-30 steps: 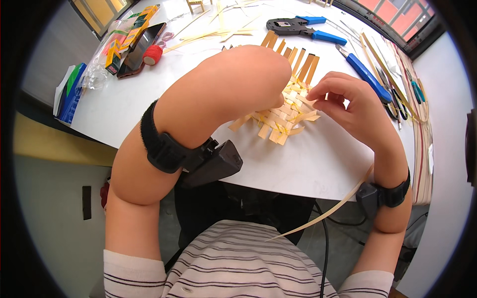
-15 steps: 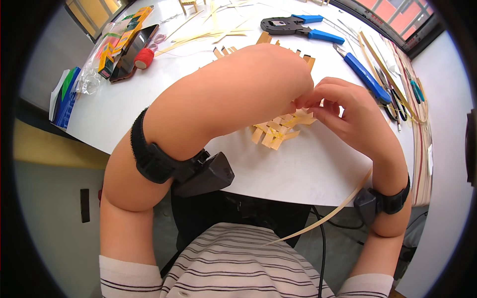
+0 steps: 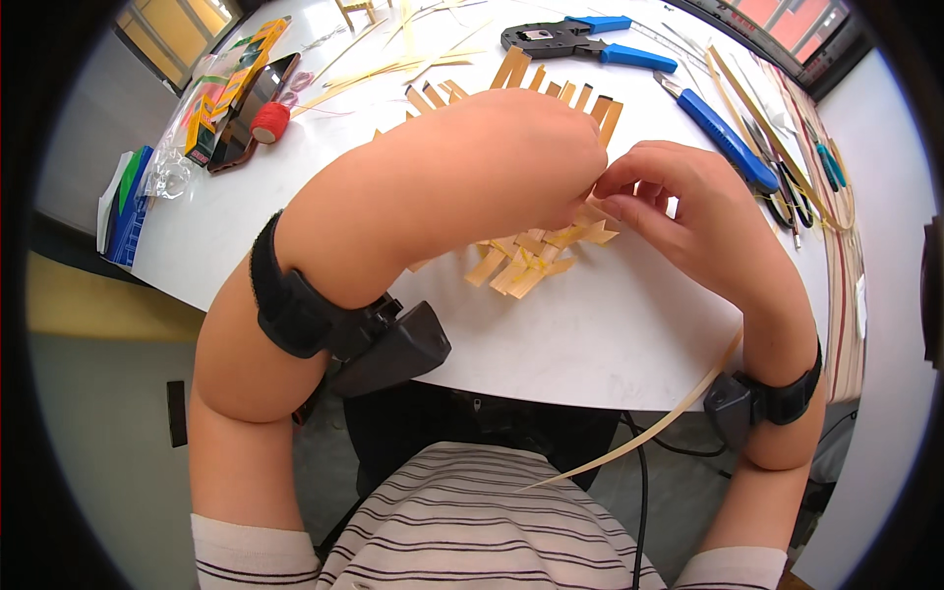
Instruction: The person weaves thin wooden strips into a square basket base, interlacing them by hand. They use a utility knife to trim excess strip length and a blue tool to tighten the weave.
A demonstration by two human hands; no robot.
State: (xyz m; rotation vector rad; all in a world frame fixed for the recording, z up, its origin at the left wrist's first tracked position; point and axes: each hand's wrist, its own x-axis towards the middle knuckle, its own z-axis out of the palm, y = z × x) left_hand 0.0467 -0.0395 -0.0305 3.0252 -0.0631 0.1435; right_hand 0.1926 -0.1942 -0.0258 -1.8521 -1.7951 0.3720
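A piece of woven bamboo strips lies on the white table, its loose strip ends fanning out. My left hand reaches across it with curled fingers, hiding its middle. At its right edge, my right hand pinches thumb and forefinger together, touching the left fingertips. What either pinch holds is hidden. Below my right wrist, a long thin bamboo strip runs down toward my lap; its upper end passes out of sight behind the wrist. Black straps with dark boxes are around both forearms.
A crimping tool with blue handles, a blue utility knife and scissors lie at the back and right. A red thread spool, phone and boxes sit at left. Loose strips lie behind.
The view has shifted slightly. The weave now shows more of its far strip ends and appears slightly turned. Both hands remain together at its right edge, fingertips touching.
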